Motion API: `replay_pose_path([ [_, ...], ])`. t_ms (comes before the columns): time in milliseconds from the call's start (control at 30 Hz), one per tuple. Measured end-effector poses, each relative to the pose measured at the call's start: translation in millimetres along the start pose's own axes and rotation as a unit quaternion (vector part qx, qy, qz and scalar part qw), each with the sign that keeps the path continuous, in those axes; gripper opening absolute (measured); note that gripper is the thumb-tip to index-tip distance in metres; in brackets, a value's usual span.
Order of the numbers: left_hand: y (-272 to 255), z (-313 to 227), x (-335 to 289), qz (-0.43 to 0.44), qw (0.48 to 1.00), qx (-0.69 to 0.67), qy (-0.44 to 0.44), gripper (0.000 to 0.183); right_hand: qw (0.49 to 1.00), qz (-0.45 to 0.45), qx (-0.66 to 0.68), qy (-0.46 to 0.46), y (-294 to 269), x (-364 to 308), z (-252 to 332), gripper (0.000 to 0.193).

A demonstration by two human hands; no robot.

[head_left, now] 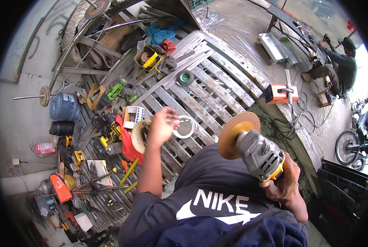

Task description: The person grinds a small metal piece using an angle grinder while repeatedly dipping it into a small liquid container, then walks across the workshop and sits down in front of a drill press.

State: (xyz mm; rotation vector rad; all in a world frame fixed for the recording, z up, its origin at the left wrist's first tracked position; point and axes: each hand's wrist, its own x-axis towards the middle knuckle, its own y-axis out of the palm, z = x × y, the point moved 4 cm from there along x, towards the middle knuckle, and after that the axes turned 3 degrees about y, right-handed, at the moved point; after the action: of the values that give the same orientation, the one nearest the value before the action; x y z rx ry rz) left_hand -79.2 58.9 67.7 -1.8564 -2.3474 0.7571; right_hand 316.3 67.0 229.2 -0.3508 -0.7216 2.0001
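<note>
My right hand is wrapped round the grey and yellow body of an angle grinder, held up in front of my chest. A tan flat disc is fitted on the grinder's head and faces up and to the left. My left hand hovers with its fingers loosely curled and slightly blurred; nothing shows clearly in them. Beside its fingertips is a white ring-shaped thing on the slatted metal rack. A cream round piece lies partly behind the left wrist.
Farther along the rack sits a green-rimmed round thing. Cordless drills, a box and many tools crowd the left. An orange chop-saw-like machine stands right, with cables nearby. Another person works at the far right, near a motorcycle.
</note>
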Motion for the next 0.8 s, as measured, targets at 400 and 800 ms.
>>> replay_pose_path([
  [400, 35, -125, -44, 0.097, 0.883, -0.406, 0.215, 0.034, 0.998, -0.008, -0.014, -0.068, 3, 8, 7, 0.090],
  [800, 43, -152, -53, 0.086, 0.862, -0.435, 0.248, 0.022, 0.997, -0.020, -0.027, -0.067, -2, 5, 13, 0.092],
])
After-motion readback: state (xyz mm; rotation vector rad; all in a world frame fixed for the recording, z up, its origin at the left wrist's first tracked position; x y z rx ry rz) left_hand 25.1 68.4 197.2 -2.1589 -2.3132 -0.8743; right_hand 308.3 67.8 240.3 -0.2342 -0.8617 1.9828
